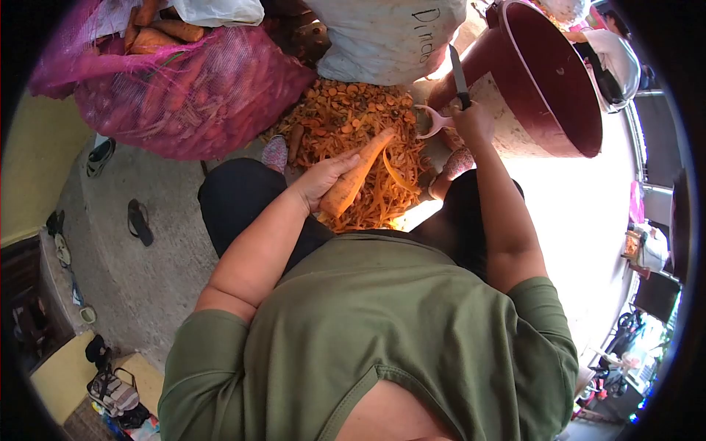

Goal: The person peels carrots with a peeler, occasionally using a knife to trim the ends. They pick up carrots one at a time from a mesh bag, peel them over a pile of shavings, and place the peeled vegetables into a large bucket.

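My left hand [328, 178] is closed around the thick end of a large, partly peeled carrot [358, 176], its narrow tip pointing up and away from me. A strip of peel [398, 173] hangs beside the carrot. In my right hand [473, 122] are a pale pink Y-shaped peeler [435, 122] and a knife [460, 77] with a dark handle, its blade pointing up and away. The peeler stands apart from the carrot, to its right. Below both hands lies a heap of orange peelings and cut ends [346, 121], spread between my feet.
A pink mesh sack of carrots [198, 95] bulges at the upper left. A white sack with lettering [390, 37] stands behind the peelings. To the right, a large dark red tub [555, 81] leans close to my right hand. A sandal [140, 223] lies on the concrete floor.
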A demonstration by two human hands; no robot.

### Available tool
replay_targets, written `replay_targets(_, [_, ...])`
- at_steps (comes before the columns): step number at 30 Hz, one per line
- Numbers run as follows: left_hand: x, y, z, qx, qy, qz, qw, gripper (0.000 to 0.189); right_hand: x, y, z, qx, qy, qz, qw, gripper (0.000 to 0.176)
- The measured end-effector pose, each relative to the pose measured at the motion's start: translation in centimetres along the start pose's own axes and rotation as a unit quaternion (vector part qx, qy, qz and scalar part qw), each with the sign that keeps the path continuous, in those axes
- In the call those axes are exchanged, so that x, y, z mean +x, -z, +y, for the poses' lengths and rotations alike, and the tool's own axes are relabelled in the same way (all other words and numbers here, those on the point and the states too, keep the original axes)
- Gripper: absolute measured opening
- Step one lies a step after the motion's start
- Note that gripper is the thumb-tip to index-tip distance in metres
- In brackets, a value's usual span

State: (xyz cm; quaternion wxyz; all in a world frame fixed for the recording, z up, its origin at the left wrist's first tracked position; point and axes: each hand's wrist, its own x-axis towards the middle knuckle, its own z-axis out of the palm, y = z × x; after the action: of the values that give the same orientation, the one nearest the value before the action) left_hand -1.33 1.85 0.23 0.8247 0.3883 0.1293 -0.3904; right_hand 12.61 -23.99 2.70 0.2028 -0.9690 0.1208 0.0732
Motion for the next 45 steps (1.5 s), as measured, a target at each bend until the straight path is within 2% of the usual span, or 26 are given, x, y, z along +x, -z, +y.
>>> replay_targets(1, [0.2, 0.4, -0.1, -0.004, 0.014, 0.011, 1.0, 0.043, -0.9, 0.7, -0.9, 0.014, -0.009, -0.007, 1.0, 0.034])
replay_targets(2, [0.3, 0.5, -0.2, -0.008, 0.029, 0.022, 0.999, 0.043, -2.6, 0.8, -2.0, 0.01, 0.077, 0.001, 0.997, 0.034])
replay_targets(4, [0.2, -0.9, 0.3, -0.03, 0.022, 0.066, 0.997, 0.041, -6.1, -0.4, -4.5, 0.055, 0.109, -0.102, 0.987, 0.033])
replay_targets(7, [0.2, -1.2, 0.5, -0.005, 0.049, 0.124, 0.991, 0.037, -11.7, -1.0, -7.0, 0.053, 0.289, -0.129, 0.947, 0.024])
replay_targets(11, [-0.2, -2.0, 0.3, -0.049, -0.017, 0.097, 0.994, 0.035, -8.6, -3.1, -5.9, 0.033, 0.186, -0.152, 0.97, 0.024])
replay_targets(12, [0.9, 0.7, -0.7, 0.022, 0.029, 0.026, 0.999, 0.035, -7.5, -1.6, -5.7, 0.042, 0.119, -0.151, 0.98, 0.027])
replay_targets(13, [0.7, 0.7, -0.7, 0.01, 0.021, 0.007, 1.0, 0.036, -3.2, -4.0, -2.5, 0.021, 0.056, -0.121, 0.991, 0.032])
replay_targets(15, [0.3, 0.8, -0.7, -0.013, 0.005, -0.028, 1.0, 0.041, -0.1, -1.7, 0.3, -0.071, 0.106, 0.028, 0.991, 0.024])
replay_targets(16, [0.2, 0.7, -0.7, -0.015, 0.009, -0.01, 1.0, 0.041, 1.5, -1.4, 1.3, -0.028, 0.042, 0.007, 0.999, 0.028])
replay_targets(19, [0.5, 0.6, -0.6, -0.028, 0.02, 0.028, 0.999, 0.042, -0.8, 0.1, -0.6, -0.014, 0.054, 0.042, 0.998, 0.03])
replay_targets(21, [1.2, 1.1, -1.1, -0.042, 0.03, 0.044, 0.998, 0.041, -4.6, -0.2, -4.1, -0.006, 0.081, -0.055, 0.995, 0.032])
replay_targets(23, [0.2, 0.0, 0.1, 0.008, 0.056, 0.077, 0.995, 0.037, -9.7, -0.7, -6.2, 0.104, 0.197, -0.134, 0.966, 0.03])
replay_targets(25, [-0.2, -0.7, 0.5, 0.033, 0.054, 0.082, 0.995, 0.034, -11.8, -0.9, -7.3, 0.046, 0.278, -0.157, 0.947, 0.026])
replay_targets(27, [-0.3, -0.9, 0.3, 0.032, 0.024, 0.064, 0.997, 0.032, -9.4, -2.7, -6.2, 0.009, 0.195, -0.157, 0.968, 0.026])
replay_targets(28, [0.5, -0.5, -0.5, -0.003, 0.002, 0.034, 0.999, 0.032, -7.5, -3.2, -4.8, 0.068, 0.126, -0.145, 0.979, 0.027])
replay_targets(30, [0.4, 0.1, -0.9, -0.008, 0.008, 0.012, 1.0, 0.034, -2.2, -2.4, -1.2, 0.03, 0.065, -0.053, 0.996, 0.025])
replay_targets(31, [0.4, 0.4, -0.8, -0.01, 0.009, 0.002, 1.0, 0.036, -0.2, -1.3, 0.4, -0.093, 0.056, -0.037, 0.993, 0.029])
replay_targets(32, [0.3, 0.7, -0.9, -0.014, 0.004, 0.005, 1.0, 0.037, 0.5, -0.9, 1.5, -0.106, 0.001, 0.007, 0.994, 0.032])
replay_targets(35, [0.7, 0.7, -0.9, -0.027, 0.001, 0.019, 0.999, 0.037, -0.5, 0.1, -0.6, 0.022, 0.016, -0.01, 1.0, 0.028])
replay_targets(36, [0.7, 0.6, -0.9, -0.027, 0.009, 0.028, 0.999, 0.036, -2.1, -0.6, -2.1, 0.02, 0.075, 0.018, 0.997, 0.03])
replay_targets(37, [0.8, 0.7, -0.8, -0.026, 0.017, 0.039, 0.999, 0.036, -4.4, -0.3, -4.6, 0.015, 0.058, -0.069, 0.996, 0.03])
replay_targets(39, [0.8, 1.1, -0.6, 0.003, 0.036, 0.06, 0.998, 0.035, -10.0, 0.4, -7.5, 0.097, 0.16, -0.173, 0.967, 0.029])
replay_targets(41, [0.7, 0.8, -0.4, 0.032, 0.039, 0.07, 0.996, 0.034, -11.9, -1.2, -7.7, 0.053, 0.305, -0.144, 0.94, 0.025])
replay_targets(43, [0.3, 0.0, 0.0, 0.059, 0.022, 0.074, 0.995, 0.034, -9.9, -2.8, -6.7, 0.027, 0.221, -0.161, 0.961, 0.026])
replay_targets(44, [0.7, 0.2, -0.7, -0.045, -0.005, 0.067, 0.997, 0.038, -8.2, -3.6, -5.5, 0.052, 0.172, -0.148, 0.972, 0.027])
replay_targets(45, [0.7, 0.3, -0.8, -0.024, -0.009, 0.048, 0.999, 0.039, -6.1, -3.8, -4.2, 0.077, 0.123, -0.134, 0.98, 0.028])
